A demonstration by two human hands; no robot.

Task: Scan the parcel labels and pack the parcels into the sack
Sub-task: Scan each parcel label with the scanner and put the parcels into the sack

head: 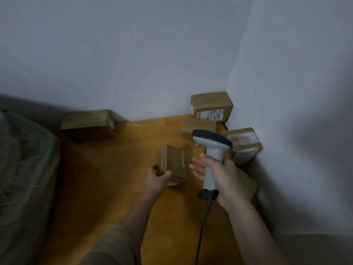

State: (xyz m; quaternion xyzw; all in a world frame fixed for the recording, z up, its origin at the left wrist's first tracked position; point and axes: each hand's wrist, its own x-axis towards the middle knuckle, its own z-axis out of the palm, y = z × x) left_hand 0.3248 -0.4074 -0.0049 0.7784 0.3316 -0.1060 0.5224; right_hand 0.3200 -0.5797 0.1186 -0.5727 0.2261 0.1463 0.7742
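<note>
Now left hand (pixel 157 175) grips a parcel (pixel 172 163); right hand (pixel 222 174) clasps the scanner (pixel 212 142) upright

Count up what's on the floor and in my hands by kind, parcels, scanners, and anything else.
Cardboard parcels: 6, one in the left hand, others like the corner one on the floor
Barcode scanner: 1, in the right hand
Sack: 1
Total: 8
</note>
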